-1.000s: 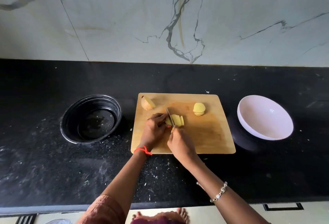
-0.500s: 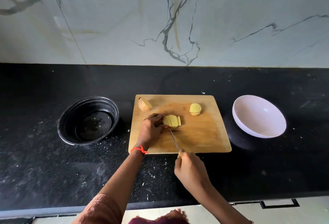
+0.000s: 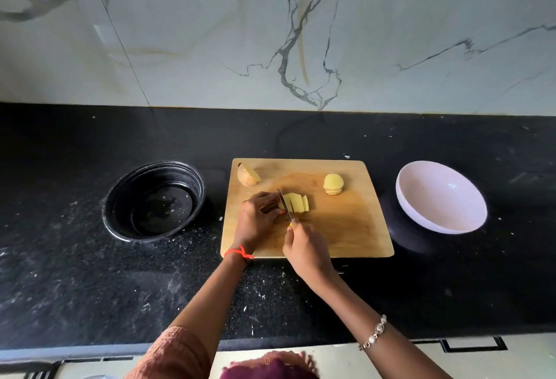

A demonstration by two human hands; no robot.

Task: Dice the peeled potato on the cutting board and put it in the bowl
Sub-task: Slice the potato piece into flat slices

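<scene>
Well left of the cutting board (image 3: 346, 228), a black bowl (image 3: 126, 198) sits on the dark tabletop (image 3: 75, 273). At the board's far left corner lies a potato chunk (image 3: 248, 174). Near the board's middle, the left hand (image 3: 257, 222) curls its fingers on the left end of the sliced potato (image 3: 299, 204), its grip pinning the piece to the wood. The knife (image 3: 285, 201) blade stands across that potato, just beside the fingertips. The right hand (image 3: 304, 247), by the board's near edge, has its grip wrapped round the yellow handle. A stack of slices (image 3: 333, 183) lies toward the board's far right. Right of the board stands the white bowl (image 3: 440, 198).
</scene>
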